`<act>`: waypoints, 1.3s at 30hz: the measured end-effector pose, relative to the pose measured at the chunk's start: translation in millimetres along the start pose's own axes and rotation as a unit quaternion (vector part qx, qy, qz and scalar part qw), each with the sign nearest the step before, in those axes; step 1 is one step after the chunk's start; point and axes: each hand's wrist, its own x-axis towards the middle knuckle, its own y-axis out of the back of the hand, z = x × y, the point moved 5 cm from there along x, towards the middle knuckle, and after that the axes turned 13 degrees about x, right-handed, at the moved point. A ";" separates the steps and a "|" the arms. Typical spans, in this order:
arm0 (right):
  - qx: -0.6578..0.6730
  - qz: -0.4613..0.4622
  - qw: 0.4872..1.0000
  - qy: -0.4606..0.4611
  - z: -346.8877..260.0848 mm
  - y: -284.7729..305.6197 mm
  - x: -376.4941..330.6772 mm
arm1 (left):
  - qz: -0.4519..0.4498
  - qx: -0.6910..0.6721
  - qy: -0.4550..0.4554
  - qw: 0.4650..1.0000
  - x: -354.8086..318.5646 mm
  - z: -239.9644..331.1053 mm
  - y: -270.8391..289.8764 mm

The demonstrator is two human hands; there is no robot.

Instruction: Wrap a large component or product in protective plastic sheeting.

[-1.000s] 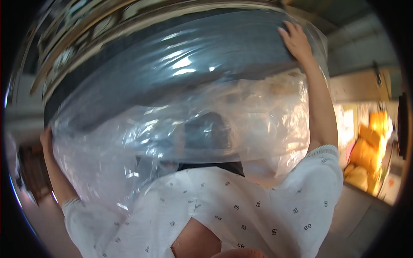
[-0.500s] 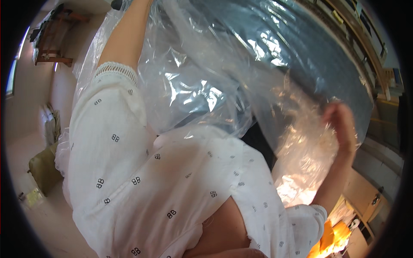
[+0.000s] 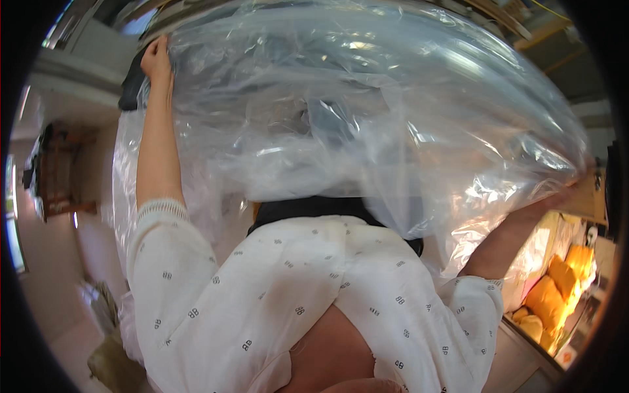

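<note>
A large clear plastic sheet (image 3: 288, 150) spreads across the space in front of me, wrinkled and shiny, with its near edge hanging by my waist. At the far left my left hand (image 3: 156, 60) pinches the sheet's edge, fingers closed, with the arm stretched out. Out at the right, my right hand (image 3: 575, 178) is at the sheet's right corner, where the plastic draws to a point; it is blurred, but the gathered folds show it gripping. Under the left end of the sheet a dark grey surface (image 3: 134, 82) shows.
Wooden beams (image 3: 498, 18) run along the far side. Yellow-orange bundles (image 3: 557, 295) lie at the lower right. A wooden rack (image 3: 62, 170) stands at the left, and an olive-green bundle (image 3: 116, 360) sits on the floor at the lower left.
My right hand has swung outward to the right and now pulls the sheet's corner. My left hand has come into view at the far left, and the plastic is spread wider and billows.
</note>
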 end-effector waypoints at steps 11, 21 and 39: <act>-0.439 -0.121 0.843 -0.286 47.7 93.4 -92.2 | -0.129 0.043 -0.006 0.991 -43.0 46.2 -3.8; -0.588 -0.468 0.526 -0.399 94.5 47.0 -71.2 | -0.168 0.124 -0.025 0.978 -45.2 49.4 70.5; -0.538 -0.253 0.804 0.001 176.0 -118.8 -31.0 | -0.084 0.087 0.037 0.992 -3.0 28.7 199.9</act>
